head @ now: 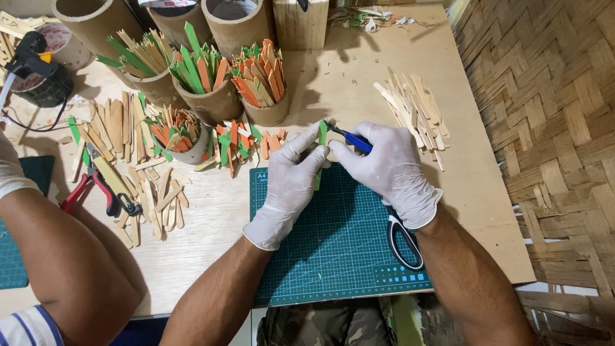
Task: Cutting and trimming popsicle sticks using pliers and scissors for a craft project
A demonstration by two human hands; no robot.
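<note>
Head view: left hand (291, 176), white glove, pinches green wooden stick (322, 133) upright above green cutting mat (333, 243). Right hand (384, 168), gloved, closed around blue-handled brush (351, 139), tip touching stick. Black scissors (403, 240) lie on mat under right wrist. Bare sticks (413, 109) piled on counter (474, 186), right of hands. Another person's arm (57, 256) at left.

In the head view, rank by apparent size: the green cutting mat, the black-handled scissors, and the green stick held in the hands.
1. Green cutting mat, by far the largest.
2. Black-handled scissors, partly hidden under the right forearm.
3. Green stick, partly covered by the hands.
</note>
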